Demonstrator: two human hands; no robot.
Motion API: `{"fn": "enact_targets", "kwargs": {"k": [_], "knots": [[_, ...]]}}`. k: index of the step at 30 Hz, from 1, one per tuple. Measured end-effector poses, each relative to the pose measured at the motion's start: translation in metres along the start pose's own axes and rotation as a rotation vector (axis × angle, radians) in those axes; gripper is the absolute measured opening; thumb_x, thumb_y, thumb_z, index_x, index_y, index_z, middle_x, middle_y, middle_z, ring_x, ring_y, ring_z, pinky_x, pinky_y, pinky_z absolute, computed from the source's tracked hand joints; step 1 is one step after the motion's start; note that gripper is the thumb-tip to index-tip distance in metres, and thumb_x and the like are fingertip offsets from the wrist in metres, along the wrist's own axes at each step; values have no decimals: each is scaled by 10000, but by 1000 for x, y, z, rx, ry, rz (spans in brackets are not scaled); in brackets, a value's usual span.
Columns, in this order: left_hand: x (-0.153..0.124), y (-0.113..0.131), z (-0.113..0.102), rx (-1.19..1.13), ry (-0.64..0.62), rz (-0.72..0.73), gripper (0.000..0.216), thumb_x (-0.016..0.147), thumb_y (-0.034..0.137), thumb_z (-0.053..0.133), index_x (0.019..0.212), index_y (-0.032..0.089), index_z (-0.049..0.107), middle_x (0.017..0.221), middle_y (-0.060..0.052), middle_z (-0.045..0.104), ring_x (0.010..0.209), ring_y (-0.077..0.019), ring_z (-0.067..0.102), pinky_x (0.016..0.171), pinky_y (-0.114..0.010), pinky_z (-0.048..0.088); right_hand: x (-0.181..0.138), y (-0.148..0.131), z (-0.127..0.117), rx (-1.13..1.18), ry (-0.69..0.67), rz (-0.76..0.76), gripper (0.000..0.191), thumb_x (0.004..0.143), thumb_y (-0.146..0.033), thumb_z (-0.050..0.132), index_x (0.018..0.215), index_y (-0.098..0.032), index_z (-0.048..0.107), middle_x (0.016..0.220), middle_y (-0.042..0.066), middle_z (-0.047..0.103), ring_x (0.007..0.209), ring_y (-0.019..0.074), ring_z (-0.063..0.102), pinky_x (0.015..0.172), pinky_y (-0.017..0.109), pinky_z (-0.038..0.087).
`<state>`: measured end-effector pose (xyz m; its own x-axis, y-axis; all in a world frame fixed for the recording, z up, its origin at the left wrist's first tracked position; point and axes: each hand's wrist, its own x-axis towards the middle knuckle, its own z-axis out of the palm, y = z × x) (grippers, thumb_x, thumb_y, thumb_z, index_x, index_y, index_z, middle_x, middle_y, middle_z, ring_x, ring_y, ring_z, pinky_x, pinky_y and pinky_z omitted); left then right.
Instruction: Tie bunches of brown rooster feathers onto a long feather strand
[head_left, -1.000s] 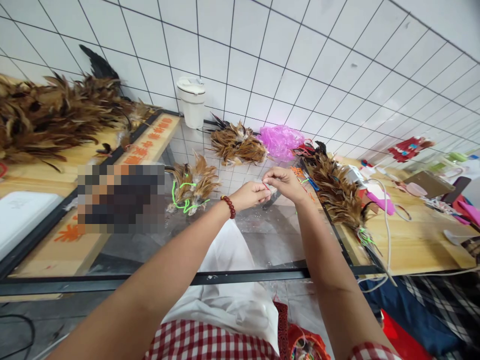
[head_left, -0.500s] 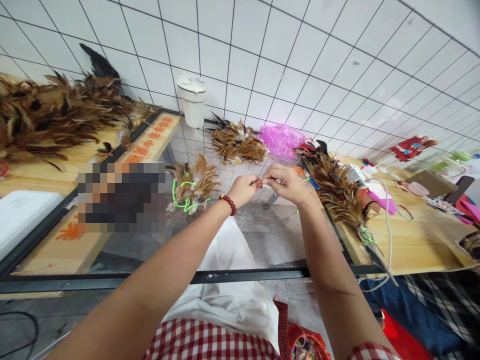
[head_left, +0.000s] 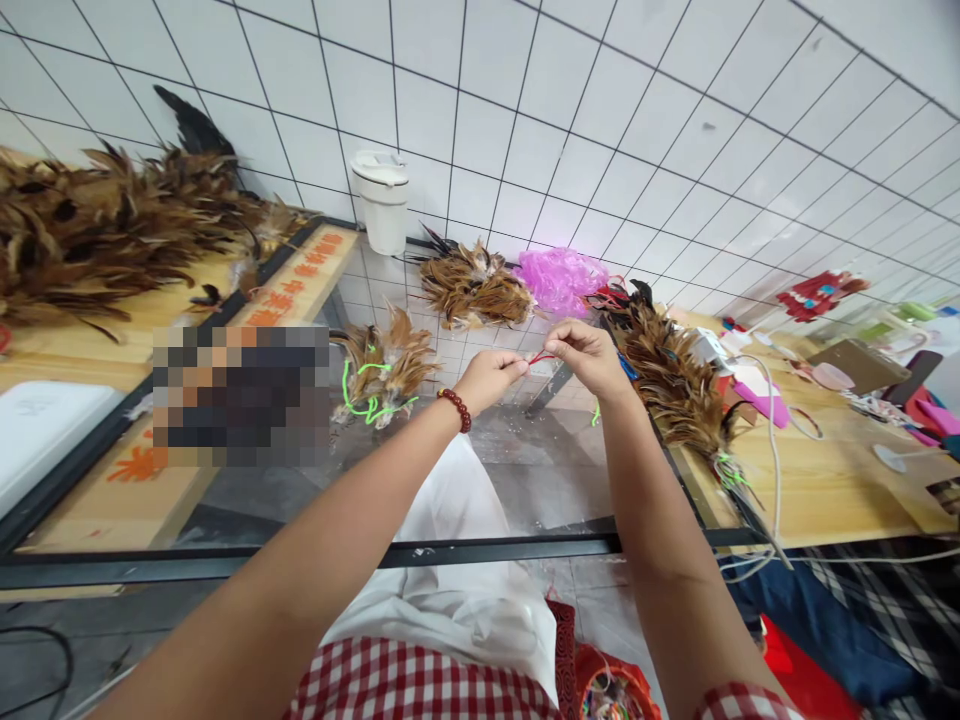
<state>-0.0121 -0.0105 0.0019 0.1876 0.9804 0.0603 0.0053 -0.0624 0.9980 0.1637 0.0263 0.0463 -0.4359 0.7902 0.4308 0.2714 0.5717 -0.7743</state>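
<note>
A thin red cord (head_left: pixel 541 357) is stretched between my two hands above the glass tabletop (head_left: pixel 502 450). My left hand (head_left: pixel 489 380), with a dark red bead bracelet (head_left: pixel 455 410) at its wrist, pinches one end. The other end is pinched between thumb and fingers of my right hand (head_left: pixel 586 355). To the left of my left hand lies a bundle of brown feathers (head_left: pixel 401 350) with bright green cord (head_left: pixel 367 405) around and on it. Beyond my hands sit another brown feather bundle (head_left: pixel 472 290) and a crumpled pink plastic bag (head_left: pixel 562 280).
A white lidded cup (head_left: pixel 382 205) stands by the tiled wall. Heaped feathers (head_left: pixel 82 230) cover the left table, beside a white case (head_left: pixel 56 430). More feathers (head_left: pixel 667 375) and a white cable (head_left: pixel 775 450) lie along the right edge. A red bin (head_left: pixel 619 680) is below the table.
My right hand has moved a little to the right, away from my left. More of the red cord now shows between them.
</note>
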Motion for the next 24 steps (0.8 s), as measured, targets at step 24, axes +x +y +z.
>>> {"fn": "enact_targets", "kwargs": {"k": [24], "knots": [[-2, 5, -10, -867, -149, -210, 153, 785, 102, 577, 637, 99, 539, 613, -8, 480, 449, -37, 386, 355, -124, 254, 2, 16, 9, -128, 71, 71, 266, 769, -425, 645, 708, -169, 614, 682, 15, 598, 643, 130, 502, 635, 269, 402]]}}
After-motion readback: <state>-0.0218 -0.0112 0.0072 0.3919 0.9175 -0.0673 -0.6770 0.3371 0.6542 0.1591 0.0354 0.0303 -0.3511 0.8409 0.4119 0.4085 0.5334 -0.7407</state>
